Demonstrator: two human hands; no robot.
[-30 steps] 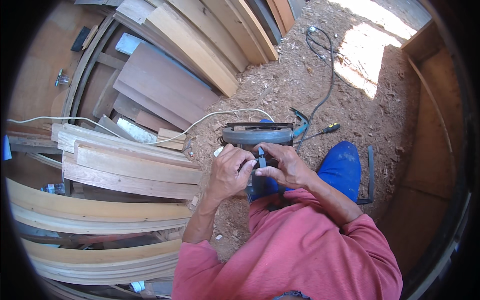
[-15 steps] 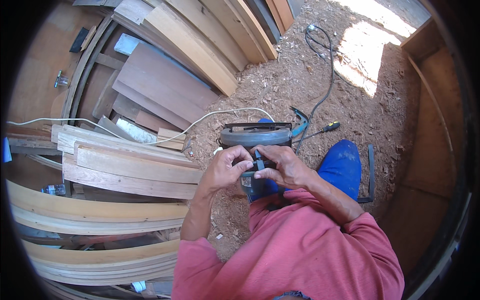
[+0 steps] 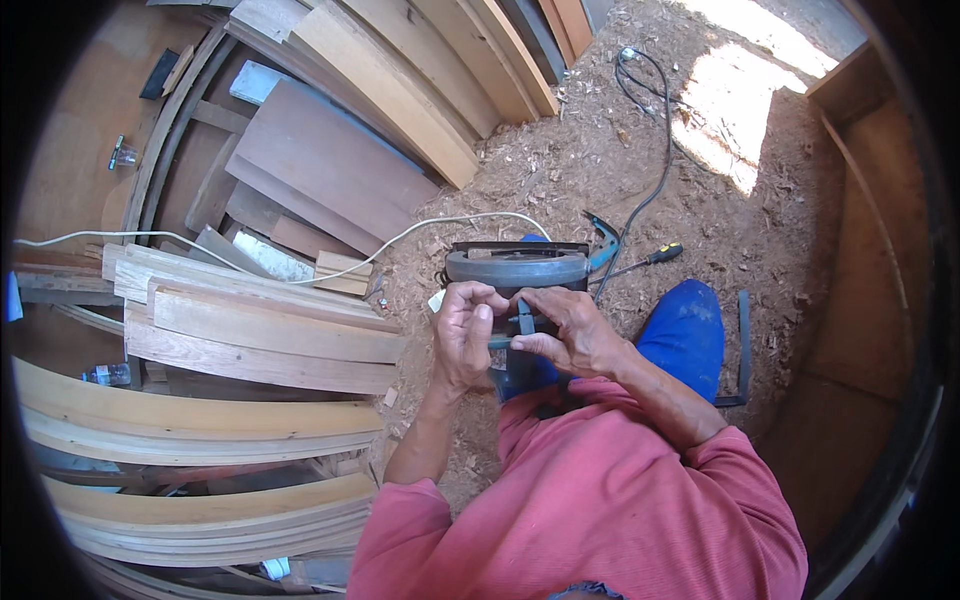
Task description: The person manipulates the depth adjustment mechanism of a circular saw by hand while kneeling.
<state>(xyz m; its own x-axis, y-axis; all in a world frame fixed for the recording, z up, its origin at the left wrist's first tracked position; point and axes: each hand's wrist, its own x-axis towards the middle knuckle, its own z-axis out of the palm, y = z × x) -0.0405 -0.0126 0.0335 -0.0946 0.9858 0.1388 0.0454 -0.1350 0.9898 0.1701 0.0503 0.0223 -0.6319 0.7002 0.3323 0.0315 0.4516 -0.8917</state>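
Observation:
A small dark grey piece with a pointed end (image 3: 526, 318) is pinched between the thumb and fingers of my right hand (image 3: 575, 335). Beside it, my left hand (image 3: 464, 335) is held close with its fingers curled and thumb raised; anything inside the curl is hidden. Both hands are above a power tool with a curved grey guard (image 3: 515, 266), which looks like a circular saw, between my legs. My hands cover much of its body.
Stacked boards (image 3: 260, 340) fill the left side, with more planks (image 3: 400, 80) beyond. On the shaving-covered ground lie a screwdriver (image 3: 662, 254), a blue claw tool (image 3: 604, 240), a black cable (image 3: 664, 150) and a metal square (image 3: 743, 350). A wooden panel (image 3: 870, 300) stands right.
My left hand has drawn slightly back from the small dark piece, its thumb now raised instead of touching there. My right hand keeps its pinch in nearly the same place.

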